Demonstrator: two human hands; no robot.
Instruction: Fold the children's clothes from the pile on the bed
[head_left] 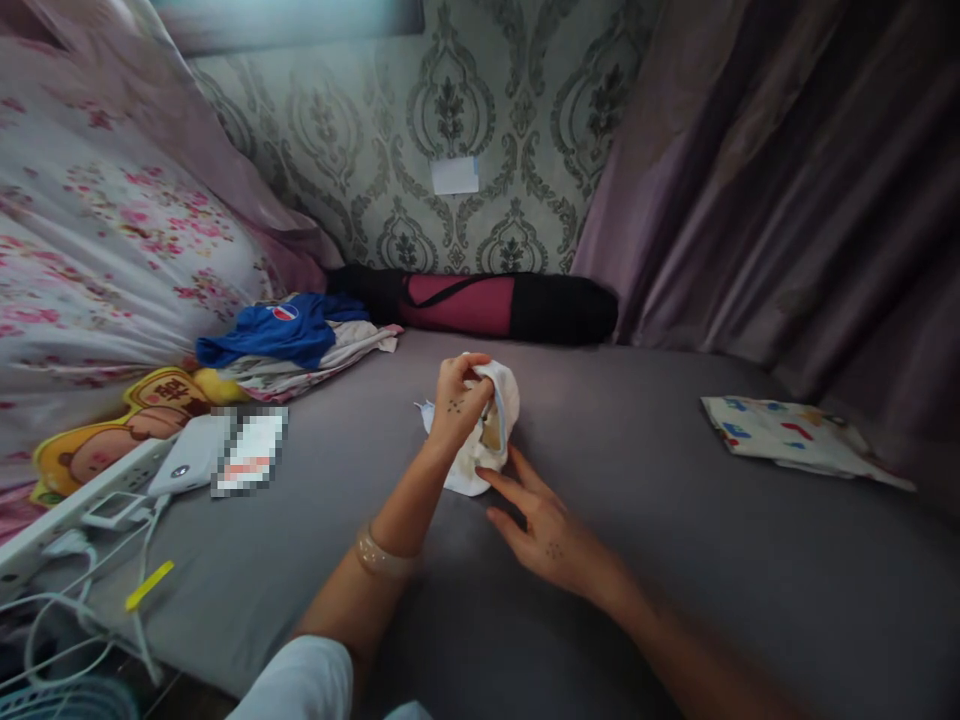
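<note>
A small white cloth cap (508, 395) with pale blue trim is held up just above the grey bedsheet. Its opening faces me and shows a tan inside, and a thin pale blue tie sticks out at its left. My left hand (459, 405) is closed on the upper rim, fingers curled into the opening. At the lower edge, my right hand (544, 525) has its fingers spread, the forefinger touching the cloth and the thumb apart from it. Part of the cap is hidden behind my left hand.
A folded patterned cloth (795, 438) lies at the right. On the left are a blue garment (277, 335), a plush cushion (112, 430), a white power bank (196, 455) and a power strip (45, 510) with cables. A long black and maroon bag (465, 305) rests against the wall.
</note>
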